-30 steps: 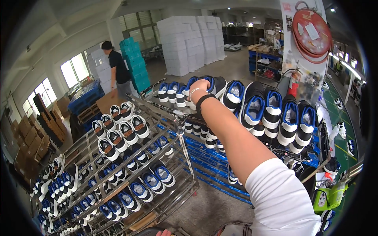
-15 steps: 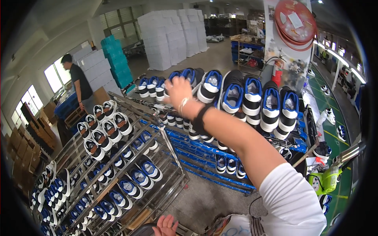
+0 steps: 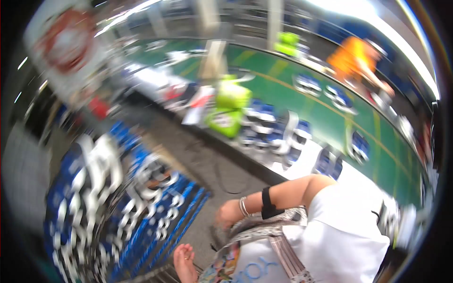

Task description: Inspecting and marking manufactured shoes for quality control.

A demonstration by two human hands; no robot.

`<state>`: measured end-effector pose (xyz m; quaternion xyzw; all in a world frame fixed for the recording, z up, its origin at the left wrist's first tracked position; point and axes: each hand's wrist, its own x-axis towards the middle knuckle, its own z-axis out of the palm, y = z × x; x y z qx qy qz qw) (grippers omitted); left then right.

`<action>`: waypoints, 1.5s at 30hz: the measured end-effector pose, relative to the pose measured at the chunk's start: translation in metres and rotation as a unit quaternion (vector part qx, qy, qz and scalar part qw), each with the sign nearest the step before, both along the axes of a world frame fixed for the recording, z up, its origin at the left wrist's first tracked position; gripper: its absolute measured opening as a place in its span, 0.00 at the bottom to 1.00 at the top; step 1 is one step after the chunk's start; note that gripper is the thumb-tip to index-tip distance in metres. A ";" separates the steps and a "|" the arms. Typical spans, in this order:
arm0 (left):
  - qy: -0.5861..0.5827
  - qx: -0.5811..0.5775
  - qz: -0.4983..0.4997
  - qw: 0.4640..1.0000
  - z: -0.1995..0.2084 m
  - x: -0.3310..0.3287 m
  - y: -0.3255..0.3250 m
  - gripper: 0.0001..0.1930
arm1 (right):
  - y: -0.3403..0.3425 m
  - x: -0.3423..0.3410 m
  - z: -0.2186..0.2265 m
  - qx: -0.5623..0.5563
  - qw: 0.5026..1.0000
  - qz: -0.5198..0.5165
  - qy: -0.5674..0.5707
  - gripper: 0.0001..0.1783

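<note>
My right hand (image 3: 229,213) hangs low in front of my body, wearing a bracelet and a black wrist band. Motion smears its fingers, so their pose and anything in them are unclear. At the lower edge, my left hand (image 3: 185,259) is raised with its fingers loosely apart and slightly bent; nothing shows in it. Rows of blue, black and white sneakers (image 3: 85,188) fill the rack to the left, apart from both hands. The rack's blue-wrapped bars (image 3: 186,192) are nearest to my left hand. A patterned apron (image 3: 255,225) covers my front.
A green conveyor (image 3: 283,75) runs across the far right, carrying sneakers (image 3: 358,146). Along its near edge stand a lime-green machine (image 3: 226,106) and clustered shoes (image 3: 258,123). A person in orange (image 3: 354,59) works beyond it. A red hose reel (image 3: 68,40) hangs at upper left.
My view has swung right, toward the conveyor. My right hand has left the shoes on the rack and come down near my waist. My left hand stays low.
</note>
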<state>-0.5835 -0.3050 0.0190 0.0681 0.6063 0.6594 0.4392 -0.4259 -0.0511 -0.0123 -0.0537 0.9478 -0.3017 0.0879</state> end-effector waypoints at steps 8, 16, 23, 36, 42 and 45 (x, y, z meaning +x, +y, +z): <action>0.094 -0.038 -0.358 0.928 0.019 0.101 0.217 0.15 | 0.002 0.295 -0.022 -0.046 0.812 -0.579 0.051 0.15; 0.016 0.007 -0.589 0.808 0.003 0.307 0.320 0.14 | -0.002 0.542 -0.049 0.003 0.365 -0.922 0.132 0.18; 0.061 -0.028 -0.659 0.749 0.006 0.386 0.347 0.15 | 0.057 0.699 -0.084 0.031 0.154 -0.983 -0.090 0.29; 0.094 -0.065 -0.666 0.737 0.009 0.433 0.376 0.15 | 0.102 0.729 -0.100 -0.139 0.098 -0.966 -0.192 0.26; 0.058 -0.025 -0.728 0.683 -0.017 0.485 0.402 0.22 | 0.042 0.641 -0.075 -0.044 0.293 -0.955 0.026 0.19; -0.054 -0.039 -0.680 0.730 -0.037 0.517 0.408 0.31 | 0.025 0.570 -0.031 -0.072 0.343 -0.934 0.067 0.21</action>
